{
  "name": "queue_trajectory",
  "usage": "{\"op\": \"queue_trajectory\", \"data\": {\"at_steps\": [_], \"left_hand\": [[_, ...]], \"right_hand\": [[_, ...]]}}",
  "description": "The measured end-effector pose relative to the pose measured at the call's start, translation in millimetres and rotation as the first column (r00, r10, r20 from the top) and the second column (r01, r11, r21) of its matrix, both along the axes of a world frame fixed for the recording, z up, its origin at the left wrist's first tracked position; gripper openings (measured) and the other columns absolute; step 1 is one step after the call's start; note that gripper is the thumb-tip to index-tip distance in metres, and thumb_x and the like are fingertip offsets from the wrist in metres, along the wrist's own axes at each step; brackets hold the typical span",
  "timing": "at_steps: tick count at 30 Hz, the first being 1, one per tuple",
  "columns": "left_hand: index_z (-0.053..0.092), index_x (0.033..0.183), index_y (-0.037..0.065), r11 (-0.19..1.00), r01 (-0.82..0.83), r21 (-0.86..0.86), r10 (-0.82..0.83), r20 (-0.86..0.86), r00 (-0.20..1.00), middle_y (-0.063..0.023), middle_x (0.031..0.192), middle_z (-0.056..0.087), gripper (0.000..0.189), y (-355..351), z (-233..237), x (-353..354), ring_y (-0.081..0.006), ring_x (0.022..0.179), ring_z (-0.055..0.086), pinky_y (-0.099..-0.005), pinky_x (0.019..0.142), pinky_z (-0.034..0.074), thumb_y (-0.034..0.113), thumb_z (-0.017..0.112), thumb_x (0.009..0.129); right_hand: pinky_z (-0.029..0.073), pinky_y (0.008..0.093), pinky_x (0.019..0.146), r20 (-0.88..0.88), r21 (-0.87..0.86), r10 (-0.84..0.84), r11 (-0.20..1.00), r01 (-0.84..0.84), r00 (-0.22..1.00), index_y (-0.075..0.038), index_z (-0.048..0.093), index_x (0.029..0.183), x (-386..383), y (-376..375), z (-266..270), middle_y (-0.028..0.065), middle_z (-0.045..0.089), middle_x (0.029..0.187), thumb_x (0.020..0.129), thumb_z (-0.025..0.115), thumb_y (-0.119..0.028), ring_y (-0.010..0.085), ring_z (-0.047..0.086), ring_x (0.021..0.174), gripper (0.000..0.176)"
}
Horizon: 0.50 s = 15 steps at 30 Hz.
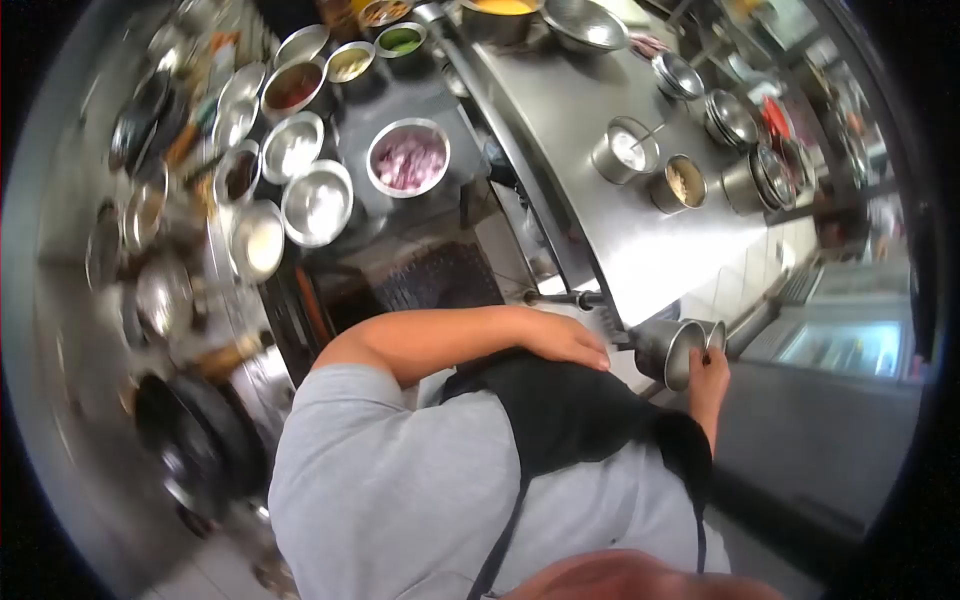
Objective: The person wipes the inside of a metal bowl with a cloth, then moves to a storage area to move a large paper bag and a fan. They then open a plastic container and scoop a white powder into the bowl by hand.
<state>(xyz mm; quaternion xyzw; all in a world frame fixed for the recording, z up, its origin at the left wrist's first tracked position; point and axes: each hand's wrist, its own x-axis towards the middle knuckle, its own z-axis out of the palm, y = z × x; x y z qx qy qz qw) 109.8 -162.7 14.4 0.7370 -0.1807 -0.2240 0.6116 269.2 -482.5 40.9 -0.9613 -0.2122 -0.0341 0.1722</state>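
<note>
My right hand (708, 378) is closed on the rim of a steel pot (668, 352), which hangs tilted off the near right corner of the steel counter. A second metal rim (716, 338) shows right beside that pot at my fingers; whether it is a separate container is hard to tell. Across my body lies my left arm, with my left hand (572, 342) flat and loosely stretched in front of the black apron (570, 410), holding nothing. Closest to my left hand is a dark bar (565, 298) at the counter's end.
On the steel counter (560, 150) stand a pot with white contents (626, 150), a smaller pot (679, 184) and stacked bowls (732, 118). A bowl of chopped onions (408, 158) and several steel bowls (317, 203) fill the left table. Dark pans (200, 430) hang lower left. A glass-fronted unit (840, 348) is at right.
</note>
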Motion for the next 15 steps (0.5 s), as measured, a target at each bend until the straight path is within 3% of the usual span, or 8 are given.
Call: {"op": "queue_trajectory", "data": {"at_steps": [2,5,7,12,14,15], "left_hand": [[0.059,0.133,0.007,0.990,0.085,-0.112,-0.094,-0.077,0.993,-0.0156,0.134,0.059,0.055,-45,1,-8,-0.0286,0.127,0.052,-0.0393,0.110,0.036,0.049,0.048,0.100],[0.058,0.135,0.008,0.975,0.096,-0.201,-0.088,0.049,0.995,-0.0145,0.134,0.060,0.056,-111,-15,-14,-0.0272,0.127,0.052,-0.0386,0.109,0.036,0.051,0.049,0.100],[0.058,0.135,0.008,0.968,0.062,-0.244,-0.055,0.035,0.998,-0.0146,0.133,0.061,0.057,-140,-20,-27,-0.0271,0.127,0.052,-0.0384,0.109,0.036,0.051,0.050,0.099],[0.062,0.131,0.007,0.966,-0.034,-0.257,0.026,-0.034,0.999,-0.0119,0.132,0.063,0.059,-181,-21,-61,-0.0243,0.124,0.056,-0.0329,0.106,0.039,0.055,0.051,0.098],[0.062,0.131,0.007,0.951,-0.085,-0.297,0.084,-0.014,0.996,-0.0112,0.131,0.063,0.056,-191,-32,-68,-0.0251,0.125,0.055,-0.0330,0.107,0.038,0.052,0.050,0.099],[0.062,0.131,0.007,0.959,-0.039,-0.280,0.034,-0.020,0.999,-0.0112,0.131,0.063,0.056,-194,-41,-75,-0.0251,0.125,0.055,-0.0330,0.107,0.038,0.052,0.050,0.099]], "right_hand": [[0.046,0.0447,0.070,-0.034,-0.091,0.036,0.995,-0.038,0.999,0.005,0.060,0.086,10,-24,3,0.0239,0.060,0.083,0.084,0.070,-0.022,0.0418,0.058,0.077,0.029],[0.046,0.0446,0.070,-0.002,-0.126,0.126,0.984,-0.125,0.992,0.005,0.059,0.085,16,-58,9,0.0231,0.060,0.081,0.084,0.070,-0.019,0.0402,0.058,0.076,0.026],[0.046,0.0448,0.070,0.043,-0.166,0.254,0.956,-0.243,0.966,0.005,0.059,0.085,18,-88,3,0.0226,0.060,0.081,0.084,0.069,-0.018,0.0400,0.058,0.076,0.025],[0.047,0.0456,0.071,0.009,-0.296,0.279,0.918,-0.264,0.960,0.003,0.060,0.086,21,-120,5,0.0220,0.062,0.083,0.084,0.069,-0.018,0.0405,0.059,0.078,0.023],[0.047,0.0455,0.071,0.000,-0.228,0.219,0.950,-0.214,0.976,0.003,0.061,0.087,19,-128,0,0.0221,0.062,0.084,0.084,0.069,-0.019,0.0407,0.060,0.079,0.023],[0.047,0.0454,0.072,0.000,-0.157,0.164,0.974,-0.162,0.986,0.003,0.061,0.088,17,-133,-2,0.0222,0.062,0.084,0.084,0.070,-0.019,0.0410,0.060,0.079,0.023]]}}
